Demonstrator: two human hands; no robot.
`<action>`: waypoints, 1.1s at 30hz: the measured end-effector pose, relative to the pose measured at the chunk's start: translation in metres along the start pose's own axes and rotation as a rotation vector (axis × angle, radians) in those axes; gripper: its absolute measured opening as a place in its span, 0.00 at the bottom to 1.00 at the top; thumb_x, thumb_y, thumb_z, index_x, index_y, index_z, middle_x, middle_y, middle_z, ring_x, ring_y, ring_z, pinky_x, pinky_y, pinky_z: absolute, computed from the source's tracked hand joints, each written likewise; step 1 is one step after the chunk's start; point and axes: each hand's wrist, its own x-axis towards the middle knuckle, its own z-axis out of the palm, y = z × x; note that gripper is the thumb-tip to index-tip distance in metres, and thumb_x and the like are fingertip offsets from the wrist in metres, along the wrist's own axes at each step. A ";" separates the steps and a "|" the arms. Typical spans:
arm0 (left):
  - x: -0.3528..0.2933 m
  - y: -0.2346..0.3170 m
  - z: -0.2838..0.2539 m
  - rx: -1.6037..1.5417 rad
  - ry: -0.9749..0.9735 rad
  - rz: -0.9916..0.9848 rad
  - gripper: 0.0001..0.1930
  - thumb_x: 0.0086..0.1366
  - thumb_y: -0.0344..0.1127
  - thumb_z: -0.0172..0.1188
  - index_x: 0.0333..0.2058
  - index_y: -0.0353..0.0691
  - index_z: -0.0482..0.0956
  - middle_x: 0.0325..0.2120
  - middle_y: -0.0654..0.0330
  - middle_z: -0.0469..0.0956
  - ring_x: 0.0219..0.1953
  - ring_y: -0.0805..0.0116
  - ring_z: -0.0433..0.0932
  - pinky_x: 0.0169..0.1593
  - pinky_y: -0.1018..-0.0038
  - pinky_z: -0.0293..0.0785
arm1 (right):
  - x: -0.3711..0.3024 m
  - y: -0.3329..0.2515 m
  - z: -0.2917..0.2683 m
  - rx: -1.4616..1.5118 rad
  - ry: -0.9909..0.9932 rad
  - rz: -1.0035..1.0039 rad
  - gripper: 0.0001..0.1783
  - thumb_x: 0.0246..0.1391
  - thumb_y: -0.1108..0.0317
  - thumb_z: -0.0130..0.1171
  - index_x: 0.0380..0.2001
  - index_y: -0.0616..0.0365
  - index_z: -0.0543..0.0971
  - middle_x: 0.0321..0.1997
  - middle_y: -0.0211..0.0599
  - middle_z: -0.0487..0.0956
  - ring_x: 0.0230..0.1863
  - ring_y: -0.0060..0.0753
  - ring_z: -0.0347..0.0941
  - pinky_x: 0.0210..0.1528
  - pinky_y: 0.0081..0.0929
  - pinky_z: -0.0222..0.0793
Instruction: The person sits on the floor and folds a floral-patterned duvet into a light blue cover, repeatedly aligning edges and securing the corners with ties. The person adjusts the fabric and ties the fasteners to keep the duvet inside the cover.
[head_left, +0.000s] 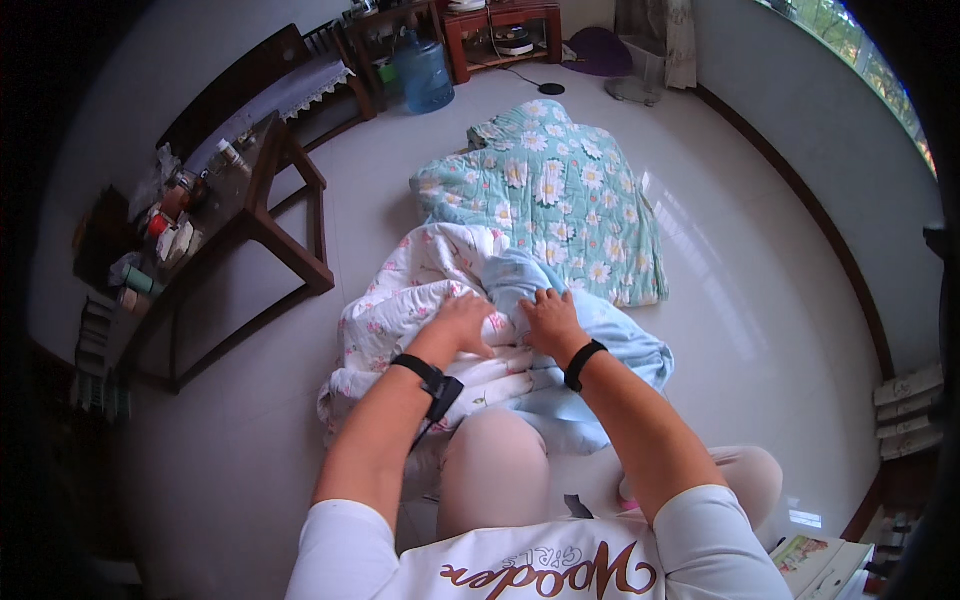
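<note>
1. You are in a home, seemingly its living room.
2. Ahead to your left, a wooden bench point(240, 85) wears a lace-edged cloth point(308, 90), near a blue water bottle point(424, 80).
3. Closer on your left, a dark wooden table point(238, 190) carries household clutter point(178, 215).
4. A daisy-patterned quilt point(550, 200) lies on glossy floor tiles point(760, 330); a curtain point(681, 40) hangs beyond.

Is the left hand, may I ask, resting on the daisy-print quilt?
No, the left hand rests on the white floral cloth, not the daisy-print quilt.
</note>
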 end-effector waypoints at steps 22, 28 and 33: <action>-0.318 -0.151 -0.083 -0.519 0.947 -0.747 0.12 0.58 0.33 0.65 0.36 0.33 0.76 0.28 0.55 0.78 0.31 0.70 0.75 0.38 0.70 0.73 | -0.088 0.275 -0.165 0.418 0.769 0.500 0.16 0.60 0.59 0.52 0.35 0.63 0.78 0.37 0.59 0.78 0.41 0.64 0.73 0.43 0.46 0.68; -0.347 -0.182 0.040 -0.726 0.881 -0.927 0.15 0.57 0.34 0.66 0.40 0.32 0.77 0.31 0.51 0.81 0.34 0.65 0.79 0.41 0.68 0.75 | -0.171 0.346 -0.047 0.284 0.443 0.931 0.16 0.57 0.61 0.53 0.35 0.62 0.82 0.38 0.55 0.82 0.42 0.60 0.77 0.45 0.47 0.71; -0.303 -0.173 0.004 -0.368 0.630 -1.043 0.26 0.54 0.34 0.66 0.52 0.35 0.72 0.46 0.45 0.78 0.48 0.47 0.78 0.53 0.62 0.72 | -0.166 0.320 -0.001 -0.178 -0.226 0.447 0.14 0.50 0.62 0.58 0.28 0.63 0.84 0.38 0.53 0.82 0.43 0.60 0.78 0.45 0.42 0.75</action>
